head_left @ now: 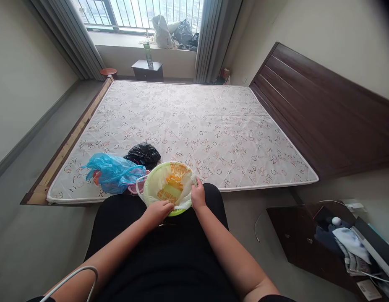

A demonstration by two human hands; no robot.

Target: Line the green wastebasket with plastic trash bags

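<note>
A round green bin [178, 212] rests at the mattress edge in front of me, lined with a pale plastic bag [169, 184] printed in orange. My left hand [157, 211] is closed on the bag's rim at the near side. My right hand [198, 193] pinches the bag's rim at the right side. A blue plastic bag [114, 171] lies to the left of the bin, and a black plastic bag [143, 154] sits just behind it on the mattress [197, 121].
A dark wooden headboard [323, 109] stands along the right. A dark bedside table [307, 239] with cloths and a cable is at the lower right. A small cabinet [147, 70], a stool [108, 72] and curtains stand by the far window. Grey floor lies to the left.
</note>
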